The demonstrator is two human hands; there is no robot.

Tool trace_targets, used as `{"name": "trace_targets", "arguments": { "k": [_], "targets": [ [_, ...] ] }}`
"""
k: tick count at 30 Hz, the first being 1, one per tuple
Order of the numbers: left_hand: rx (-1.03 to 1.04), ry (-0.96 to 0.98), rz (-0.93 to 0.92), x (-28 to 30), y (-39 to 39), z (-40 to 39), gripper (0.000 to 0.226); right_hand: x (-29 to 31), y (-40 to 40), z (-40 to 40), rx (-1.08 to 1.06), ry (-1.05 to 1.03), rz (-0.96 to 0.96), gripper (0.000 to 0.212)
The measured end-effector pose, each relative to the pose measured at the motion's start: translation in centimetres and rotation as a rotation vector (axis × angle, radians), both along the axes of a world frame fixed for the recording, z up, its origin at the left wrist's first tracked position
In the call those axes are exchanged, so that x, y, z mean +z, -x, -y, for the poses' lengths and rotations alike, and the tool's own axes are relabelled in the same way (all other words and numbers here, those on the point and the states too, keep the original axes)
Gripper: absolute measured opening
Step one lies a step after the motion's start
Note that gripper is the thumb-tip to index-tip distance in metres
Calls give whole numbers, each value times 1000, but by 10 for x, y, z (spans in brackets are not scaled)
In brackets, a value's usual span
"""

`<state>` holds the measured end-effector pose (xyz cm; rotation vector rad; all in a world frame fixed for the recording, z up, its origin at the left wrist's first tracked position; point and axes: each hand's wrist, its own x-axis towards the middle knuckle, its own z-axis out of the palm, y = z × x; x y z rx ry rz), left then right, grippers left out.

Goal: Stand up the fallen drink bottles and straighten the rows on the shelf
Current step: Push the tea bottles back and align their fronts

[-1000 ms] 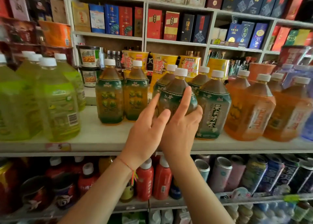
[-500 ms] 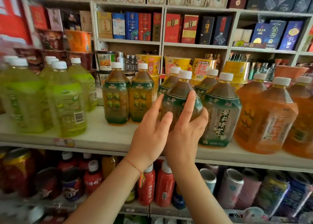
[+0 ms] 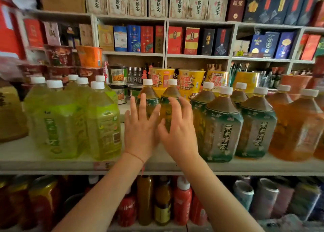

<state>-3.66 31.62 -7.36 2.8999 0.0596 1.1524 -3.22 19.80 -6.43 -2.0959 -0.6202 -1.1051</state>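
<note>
Hands: left hand (image 3: pixel 140 126) and right hand (image 3: pixel 177 128) both spread, holding nothing | two brown tea bottles (image 3: pixel 157 101) at 12 o'clock, set back | Progress: visible bottles upright; that pair unaligned.

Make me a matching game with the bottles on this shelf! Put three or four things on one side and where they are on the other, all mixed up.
Things:
1. yellow-green bottles
2. orange bottles
3. red bottles
4. noodle cups

Places:
A. on the shelf below the hands
B. behind the tea bottles
C. left end of the row
D. right end of the row

Pairs: 1-C, 2-D, 3-A, 4-B
</note>
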Motion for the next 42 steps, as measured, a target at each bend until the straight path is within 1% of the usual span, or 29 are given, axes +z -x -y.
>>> {"name": "trace_targets", "arguments": {
  "k": [1,3,5,6,7,9,11,15,17,21,24,28,30,33,37,39,42],
  "targets": [
    [-9,-15,-34,2,-6,-5,61,5,-7,-10,-19,-4,-75,64],
    [-99,65,-51,9,-15,-14,55,14,-24,-25,-107,-2,-201,73],
    [-197,167,-25,17,-23,-17,43,20,-40,-33,-181,22,-285,74],
    [-205,188,-23,21,-27,-17,41,21,-46,-35,-191,22,-336,73],
    [-194,193,-33,24,-30,-16,42,19,-51,-35,-191,17,-391,73],
    [-171,213,-56,27,-34,-15,54,15,-55,-33,-189,28,-454,74],
    [-155,246,-69,29,-36,-15,66,14,-56,-31,-193,48,-457,75],
    [-91,266,-95,33,-28,-10,69,17,-58,-29,-193,28,-452,72],
    [-42,234,-86,33,-18,-7,68,17,-61,-27,-184,22,-456,74],
    [46,118,-34,30,8,-1,71,19,-66,-29,-273,60,-383,81],
    [67,81,-15,29,20,2,73,19,-68,-35,-289,15,-356,85],
    [97,60,-14,31,24,1,75,21,-70,-30,-203,-52,-436,100],
    [121,52,-20,31,26,3,76,22,-70,-25,-114,-85,-464,102],
    [177,26,-22,30,30,7,76,24,-67,-18,53,-177,-492,101],
    [221,-6,-19,31,32,10,78,25,-64,-3,310,-272,-549,94],
    [217,-5,-22,30,32,11,78,24,-61,-1,360,-257,-554,90],
    [220,-7,-14,29,34,12,77,21,-56,-3,334,-221,-559,88]
  ]
}}
